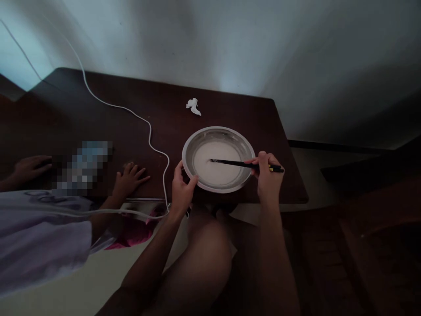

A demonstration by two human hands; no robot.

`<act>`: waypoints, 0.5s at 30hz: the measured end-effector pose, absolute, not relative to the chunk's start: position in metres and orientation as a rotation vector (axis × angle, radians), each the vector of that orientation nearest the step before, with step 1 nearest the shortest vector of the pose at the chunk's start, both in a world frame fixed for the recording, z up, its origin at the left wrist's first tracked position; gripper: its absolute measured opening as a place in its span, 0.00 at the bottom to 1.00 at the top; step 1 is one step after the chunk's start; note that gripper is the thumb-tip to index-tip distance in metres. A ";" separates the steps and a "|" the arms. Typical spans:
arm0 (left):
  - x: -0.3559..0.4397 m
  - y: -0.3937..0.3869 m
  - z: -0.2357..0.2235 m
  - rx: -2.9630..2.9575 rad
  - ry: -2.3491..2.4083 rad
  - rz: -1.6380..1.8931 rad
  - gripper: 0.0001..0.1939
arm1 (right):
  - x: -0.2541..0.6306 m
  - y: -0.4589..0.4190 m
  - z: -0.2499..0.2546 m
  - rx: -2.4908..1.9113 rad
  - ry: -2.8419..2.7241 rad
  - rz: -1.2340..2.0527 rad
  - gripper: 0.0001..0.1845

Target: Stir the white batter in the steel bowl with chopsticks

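Observation:
A round metal bowl (245, 145) with a white liquid or batter inside stands near the front edge of a dark wooden table (230, 109). My left hand (182, 186) grips the bowl's near left rim, thumb over the edge. My right hand (267, 171) is closed on a pair of black chopsticks (237, 163), whose tips reach into the white mixture at the bowl's middle.
Another person sits at the left in a pale shirt, with one hand (130, 177) flat on the table and another hand (29, 168) farther left. A white cable (149, 131) snakes across the table. A crumpled white scrap (194, 106) lies behind the bowl. A wall stands close behind.

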State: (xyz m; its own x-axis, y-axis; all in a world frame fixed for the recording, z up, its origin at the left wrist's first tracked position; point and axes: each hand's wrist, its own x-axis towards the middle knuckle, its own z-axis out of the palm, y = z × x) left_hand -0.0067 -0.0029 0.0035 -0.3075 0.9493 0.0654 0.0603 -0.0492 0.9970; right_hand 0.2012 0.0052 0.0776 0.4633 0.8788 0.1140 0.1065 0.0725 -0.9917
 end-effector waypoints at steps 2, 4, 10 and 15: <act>-0.008 -0.003 -0.002 1.187 1.455 1.474 0.28 | 0.199 0.007 0.078 -1.405 -0.888 0.677 0.25; -0.007 -0.004 -0.008 1.253 1.463 1.506 0.29 | 0.200 0.006 0.077 -1.388 -0.843 0.671 0.26; -0.001 -0.008 -0.017 1.343 1.499 1.543 0.28 | 0.210 0.002 0.072 -1.345 -1.029 0.833 0.25; 0.001 -0.008 -0.017 1.374 1.529 1.549 0.28 | 0.217 -0.001 0.076 -1.418 -0.923 0.575 0.24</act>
